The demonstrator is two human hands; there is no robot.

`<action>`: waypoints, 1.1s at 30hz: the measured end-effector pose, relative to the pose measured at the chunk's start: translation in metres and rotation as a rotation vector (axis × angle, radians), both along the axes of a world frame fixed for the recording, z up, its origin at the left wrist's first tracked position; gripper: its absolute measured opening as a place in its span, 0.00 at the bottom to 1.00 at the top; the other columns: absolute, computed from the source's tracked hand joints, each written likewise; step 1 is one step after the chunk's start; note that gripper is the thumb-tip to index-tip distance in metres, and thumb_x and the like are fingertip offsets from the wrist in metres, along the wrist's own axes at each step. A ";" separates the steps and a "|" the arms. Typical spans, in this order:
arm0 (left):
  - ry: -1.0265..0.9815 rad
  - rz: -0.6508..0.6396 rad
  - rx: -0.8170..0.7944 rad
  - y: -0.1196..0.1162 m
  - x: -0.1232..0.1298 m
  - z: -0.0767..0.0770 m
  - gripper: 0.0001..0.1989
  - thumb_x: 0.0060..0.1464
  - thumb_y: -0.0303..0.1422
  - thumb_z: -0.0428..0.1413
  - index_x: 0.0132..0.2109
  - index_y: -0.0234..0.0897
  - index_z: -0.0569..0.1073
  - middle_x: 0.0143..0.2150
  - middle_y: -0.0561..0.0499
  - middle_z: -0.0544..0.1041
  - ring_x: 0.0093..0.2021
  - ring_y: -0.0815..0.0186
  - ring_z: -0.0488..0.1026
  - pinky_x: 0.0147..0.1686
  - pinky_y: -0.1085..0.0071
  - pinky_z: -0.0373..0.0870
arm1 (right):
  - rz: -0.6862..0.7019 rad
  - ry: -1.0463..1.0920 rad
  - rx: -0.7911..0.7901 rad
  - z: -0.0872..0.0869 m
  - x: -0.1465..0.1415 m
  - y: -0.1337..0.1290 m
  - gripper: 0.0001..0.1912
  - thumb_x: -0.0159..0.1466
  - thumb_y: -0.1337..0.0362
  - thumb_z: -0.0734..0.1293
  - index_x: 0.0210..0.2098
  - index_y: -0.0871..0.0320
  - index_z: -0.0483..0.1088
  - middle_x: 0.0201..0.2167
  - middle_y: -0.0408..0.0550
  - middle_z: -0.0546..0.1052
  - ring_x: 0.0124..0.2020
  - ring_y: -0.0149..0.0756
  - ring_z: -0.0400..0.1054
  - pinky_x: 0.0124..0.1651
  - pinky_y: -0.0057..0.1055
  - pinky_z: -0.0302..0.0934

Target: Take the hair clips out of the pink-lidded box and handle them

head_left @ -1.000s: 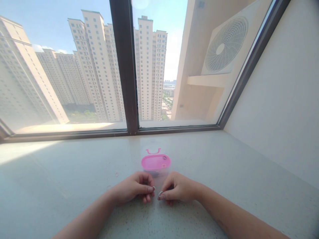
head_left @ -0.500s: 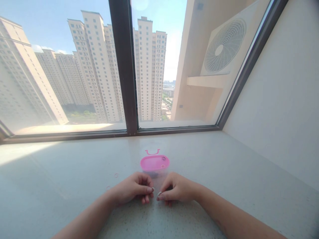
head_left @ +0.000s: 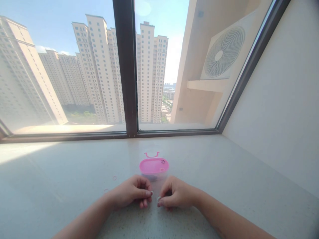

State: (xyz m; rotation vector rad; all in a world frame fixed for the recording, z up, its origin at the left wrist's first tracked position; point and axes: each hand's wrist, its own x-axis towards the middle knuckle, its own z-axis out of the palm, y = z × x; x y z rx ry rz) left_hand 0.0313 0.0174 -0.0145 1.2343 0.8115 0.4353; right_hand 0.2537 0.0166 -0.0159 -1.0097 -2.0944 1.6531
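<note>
My left hand [head_left: 133, 192] is closed, with a small pale ring [head_left: 152, 193] pinched between thumb and index finger. Facing it across a narrow gap, my right hand [head_left: 178, 194] pinches another small pale ring [head_left: 159, 199] the same way. The two rings are apart; they look like small elastic bands, but the material is not clear. Just beyond my hands stands a see-through box with a pink lid [head_left: 149, 165], its lower part partly hidden by my fingers. A dark band [head_left: 162, 161] and a light band [head_left: 161, 169] lie on the lid.
Behind the box lies a pink handle [head_left: 152, 156] on the pale speckled sill [head_left: 211, 172]. Thin pink loops [head_left: 115, 178] rest left of my left hand. A dark-framed window [head_left: 131, 99] closes off the back, and a white wall [head_left: 279, 99] stands on the right.
The whole view has shifted slightly, so the box and hands appear a little lower. Both hands keep their pinch on the rings, with hardly any movement.
</note>
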 end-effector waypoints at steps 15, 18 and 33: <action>0.034 0.006 0.024 -0.001 -0.001 -0.003 0.14 0.46 0.40 0.61 0.32 0.33 0.69 0.25 0.54 0.74 0.22 0.73 0.69 0.23 0.77 0.62 | -0.008 0.001 0.040 -0.002 -0.001 0.000 0.09 0.52 0.64 0.70 0.21 0.65 0.72 0.15 0.40 0.68 0.15 0.23 0.59 0.18 0.19 0.51; 0.042 0.007 0.020 -0.001 -0.001 -0.003 0.15 0.46 0.40 0.61 0.32 0.33 0.68 0.25 0.54 0.74 0.21 0.74 0.69 0.23 0.77 0.62 | -0.014 0.007 0.021 -0.004 -0.001 0.000 0.08 0.52 0.64 0.69 0.22 0.65 0.72 0.16 0.41 0.69 0.16 0.23 0.60 0.19 0.19 0.53; 0.080 -0.005 0.016 -0.003 0.001 0.004 0.16 0.44 0.41 0.62 0.30 0.34 0.67 0.24 0.54 0.74 0.21 0.73 0.68 0.22 0.76 0.62 | 0.028 -0.016 0.062 0.003 -0.001 -0.002 0.09 0.54 0.63 0.69 0.22 0.64 0.72 0.15 0.40 0.68 0.16 0.23 0.59 0.20 0.19 0.52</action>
